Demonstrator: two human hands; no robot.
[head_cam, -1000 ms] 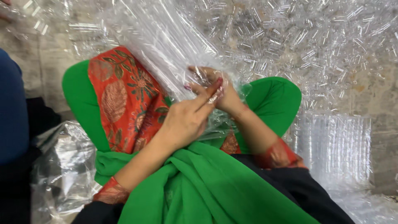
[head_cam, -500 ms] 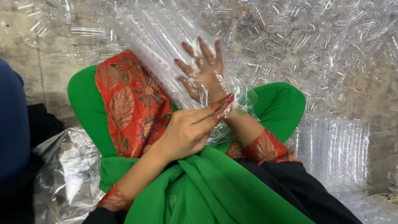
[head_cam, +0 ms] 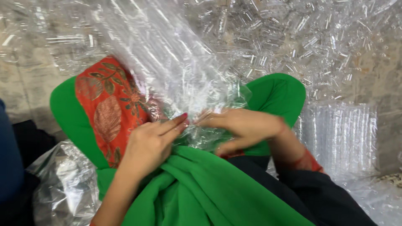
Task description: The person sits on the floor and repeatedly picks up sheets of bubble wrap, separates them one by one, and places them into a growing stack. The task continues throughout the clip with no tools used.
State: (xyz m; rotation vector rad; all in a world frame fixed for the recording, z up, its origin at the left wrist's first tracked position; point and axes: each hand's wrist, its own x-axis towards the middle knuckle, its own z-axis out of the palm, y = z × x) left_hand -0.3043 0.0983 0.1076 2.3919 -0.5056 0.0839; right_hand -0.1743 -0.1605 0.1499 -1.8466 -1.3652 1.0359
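A long strip of clear plastic packed with small transparent tubes (head_cam: 167, 71) slopes from the upper left down to my lap. My left hand (head_cam: 150, 144) rests on my green-clothed knee, its fingertips pinched on the strip's lower end. Just to the right, my right hand (head_cam: 245, 127), blurred, has its fingers curled on the same crumpled end. The two hands' fingertips almost touch. An orange leaf-patterned cloth (head_cam: 109, 109) lies over my left knee under the strip.
A large heap of clear plastic tubes (head_cam: 318, 46) covers the ground ahead and to the right. A flat stack of tube strips (head_cam: 339, 134) lies at the right. A crumpled clear bag (head_cam: 63, 184) sits at lower left, beside another person's blue sleeve (head_cam: 8, 163).
My right hand, raised with spread fingers behind the plastic, has dropped to my lap next to the left hand. The strip now hangs lower across my knees.
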